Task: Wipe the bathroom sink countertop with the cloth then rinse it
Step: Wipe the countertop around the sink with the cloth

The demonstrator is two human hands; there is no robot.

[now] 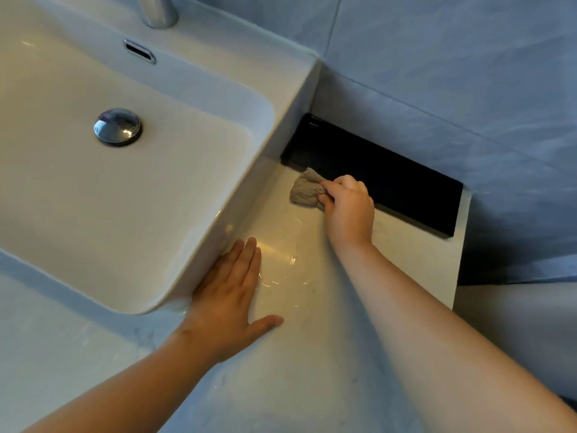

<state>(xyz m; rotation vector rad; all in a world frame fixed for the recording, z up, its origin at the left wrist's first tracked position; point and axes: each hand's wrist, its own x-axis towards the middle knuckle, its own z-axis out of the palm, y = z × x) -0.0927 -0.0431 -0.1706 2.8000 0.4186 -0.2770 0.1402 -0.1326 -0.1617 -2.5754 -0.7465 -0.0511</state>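
Note:
A white vessel sink (pixel 175 89) fills the left of the head view, standing on a pale countertop (pixel 312 354). My right hand (pixel 349 207) grips a bunched grey cloth (pixel 307 190) and holds it down on the countertop at the back, right of the sink and beside a black strip. My left hand (pixel 231 295) lies flat, fingers straight, on the countertop against the sink's front right corner. Wet streaks glint on the countertop between my two hands.
A black rectangular strip (pixel 390 173) lies along the back wall. The chrome faucet base (pixel 157 10) stands at the top, with the overflow slot (pixel 139 51) and chrome drain plug (pixel 118 126) in the basin. Blue-grey wall tiles (pixel 468 73) close off the back and right; the countertop ends at right.

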